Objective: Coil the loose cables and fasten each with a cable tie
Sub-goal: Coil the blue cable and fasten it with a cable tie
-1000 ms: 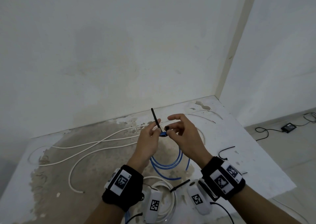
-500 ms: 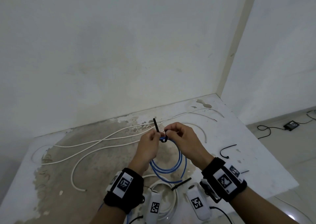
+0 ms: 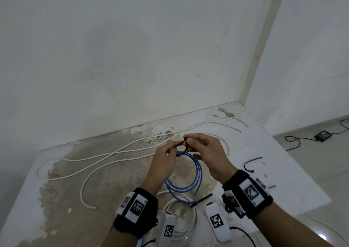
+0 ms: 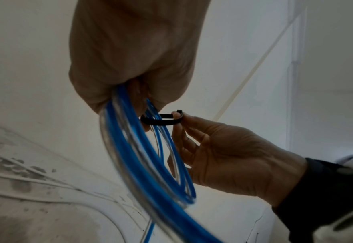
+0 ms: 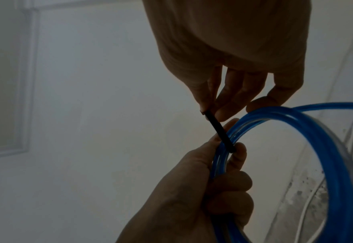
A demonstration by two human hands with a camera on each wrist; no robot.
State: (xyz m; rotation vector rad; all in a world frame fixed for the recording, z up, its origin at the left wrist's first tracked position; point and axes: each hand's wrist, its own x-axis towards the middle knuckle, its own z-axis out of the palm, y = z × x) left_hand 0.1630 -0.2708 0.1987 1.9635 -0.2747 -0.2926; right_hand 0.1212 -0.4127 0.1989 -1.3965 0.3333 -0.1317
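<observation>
A blue cable coil [image 3: 190, 171] hangs in the air above the white table [image 3: 283, 171]. My left hand [image 3: 166, 158] grips the top of the coil [image 5: 219, 164] in its curled fingers. A black cable tie [image 3: 184, 146] is looped round the strands there [image 4: 161, 120]. My right hand [image 3: 204, 152] pinches the tie's head end [image 4: 178, 115] between thumb and forefinger, close beside the left hand. In the right wrist view the tie [image 5: 218, 129] runs as a straight black strip from my right fingertips down to the coil.
Long white cables [image 3: 113, 156] lie loose across the stained table top. A coiled white cable [image 3: 181, 220] sits at the near edge, with a black tie [image 3: 202, 199] by it. Another loose black tie [image 3: 251, 163] lies to the right. A black adapter [image 3: 323, 135] lies on the floor.
The tie's free tail, upright a second ago, is now bent over and closed into a loop round the coil. Both hands have come closer together and dropped slightly.
</observation>
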